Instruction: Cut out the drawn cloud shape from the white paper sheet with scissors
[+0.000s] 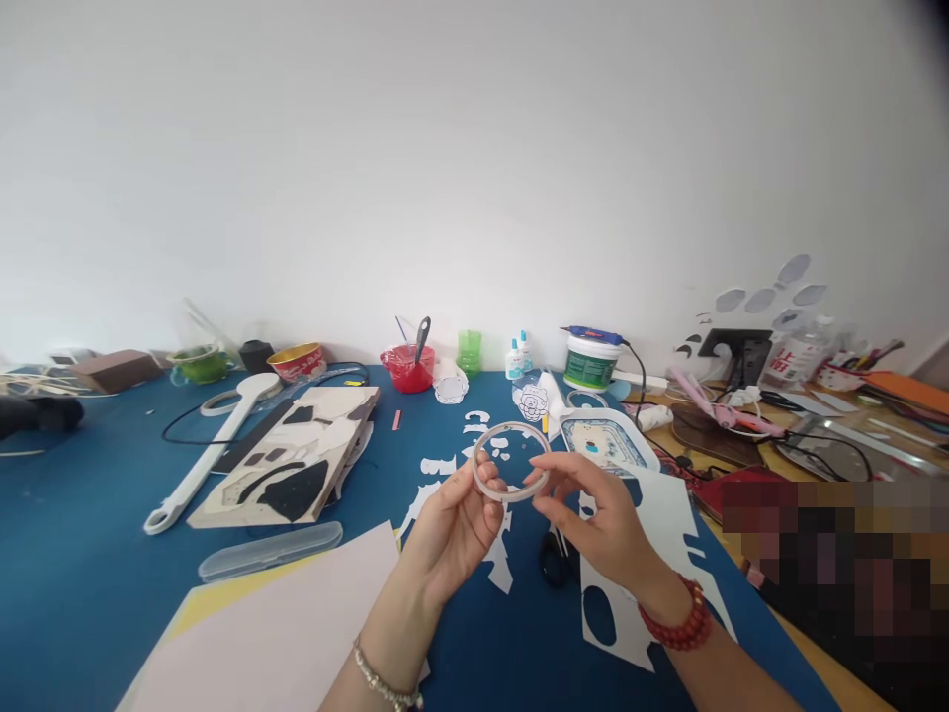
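Note:
A clear plastic ring [511,462] is held up above the blue table [89,564] between both hands. My left hand [454,529] grips its left and lower rim with thumb and fingers. My right hand [604,519] pinches its right rim; a red bead bracelet sits on that wrist. Below the hands lie white paper cut-outs [652,554] and black scissors [555,559].
Pink and yellow paper sheets [274,633] lie at the front left beside a clear pen case [271,551]. A board with black shapes [297,465], a white spoon-shaped tool [215,445], bowls, glue bottles, a green-labelled tub [590,362] and cables crowd the back and right.

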`<state>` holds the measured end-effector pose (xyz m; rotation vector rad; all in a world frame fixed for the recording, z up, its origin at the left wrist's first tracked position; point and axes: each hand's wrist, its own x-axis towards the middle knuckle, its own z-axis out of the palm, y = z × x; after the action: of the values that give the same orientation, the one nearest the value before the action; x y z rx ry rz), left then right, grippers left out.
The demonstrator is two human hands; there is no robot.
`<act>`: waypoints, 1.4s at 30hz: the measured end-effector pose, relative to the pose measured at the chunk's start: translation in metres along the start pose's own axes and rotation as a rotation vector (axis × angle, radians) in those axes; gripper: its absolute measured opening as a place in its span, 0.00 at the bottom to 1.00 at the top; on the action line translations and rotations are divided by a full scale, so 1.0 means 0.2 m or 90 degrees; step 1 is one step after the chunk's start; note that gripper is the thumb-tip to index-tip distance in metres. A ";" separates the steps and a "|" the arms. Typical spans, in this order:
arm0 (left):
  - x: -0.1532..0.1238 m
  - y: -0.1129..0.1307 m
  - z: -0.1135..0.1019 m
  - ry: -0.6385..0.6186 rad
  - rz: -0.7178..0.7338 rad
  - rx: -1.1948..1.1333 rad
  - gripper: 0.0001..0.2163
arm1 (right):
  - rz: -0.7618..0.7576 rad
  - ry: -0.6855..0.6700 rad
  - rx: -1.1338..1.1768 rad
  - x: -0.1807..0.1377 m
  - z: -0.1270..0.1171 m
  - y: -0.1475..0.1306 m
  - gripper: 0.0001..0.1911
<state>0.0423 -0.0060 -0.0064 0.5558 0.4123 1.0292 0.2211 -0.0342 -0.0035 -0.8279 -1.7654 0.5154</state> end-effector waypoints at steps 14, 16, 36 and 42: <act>-0.05 -0.06 0.04 0.035 0.267 0.547 0.09 | 0.209 -0.011 0.132 -0.01 0.00 0.05 0.13; -0.05 -0.08 0.04 0.019 0.293 0.611 0.10 | 0.241 -0.063 0.176 -0.01 0.01 0.04 0.14; -0.06 -0.09 0.06 0.067 0.215 0.798 0.10 | -0.061 -0.040 -0.116 0.01 -0.09 0.03 0.12; -0.06 -0.09 0.04 0.056 0.233 0.891 0.10 | -0.033 -0.012 -0.128 0.00 -0.04 0.03 0.08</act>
<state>0.0548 -0.0252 -0.0100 1.8837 1.1441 0.9925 0.2314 -0.0304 -0.0053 -0.9159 -1.8726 0.3157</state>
